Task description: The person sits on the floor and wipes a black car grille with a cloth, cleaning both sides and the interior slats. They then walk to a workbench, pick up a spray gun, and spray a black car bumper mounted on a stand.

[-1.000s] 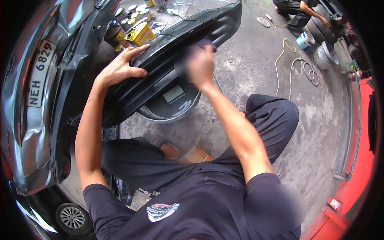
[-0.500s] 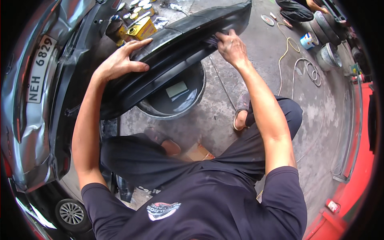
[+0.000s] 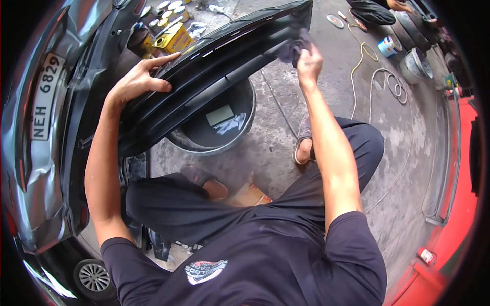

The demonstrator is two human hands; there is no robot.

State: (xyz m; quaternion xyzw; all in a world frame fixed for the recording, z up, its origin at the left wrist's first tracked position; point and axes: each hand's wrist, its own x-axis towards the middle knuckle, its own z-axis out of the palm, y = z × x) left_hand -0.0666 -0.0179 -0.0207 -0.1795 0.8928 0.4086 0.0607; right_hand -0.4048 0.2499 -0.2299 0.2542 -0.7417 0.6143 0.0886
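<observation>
A long black plastic car trim panel (image 3: 209, 74), probably a bumper piece, is held tilted before me with its ribbed side in view. My left hand (image 3: 139, 82) grips its upper left edge, thumb on the ribbed face and fingers over the rim. A dark grey cloth (image 3: 292, 49) is bunched in my right hand (image 3: 310, 66), near the panel's far right end; the cloth lies against it or just beside it. Below the panel stands a round black tub (image 3: 251, 109) of dark water. A pale rectangular piece (image 3: 219, 116) shows in the tub.
A dented grey car (image 3: 43, 178) stands close on my left. Paint tins and a yellow can (image 3: 173, 38) crowd the floor behind the panel. To the right are a hose (image 3: 390, 84), a grey bucket (image 3: 414, 66), tyres (image 3: 412, 31), a crouching person (image 3: 375, 11) and a red structure (image 3: 462, 168).
The panel has rolled so more of its ribbed face shows, and shifted slightly left with my left hand. My right hand has turned and moved slightly right, exposing more of the cloth.
</observation>
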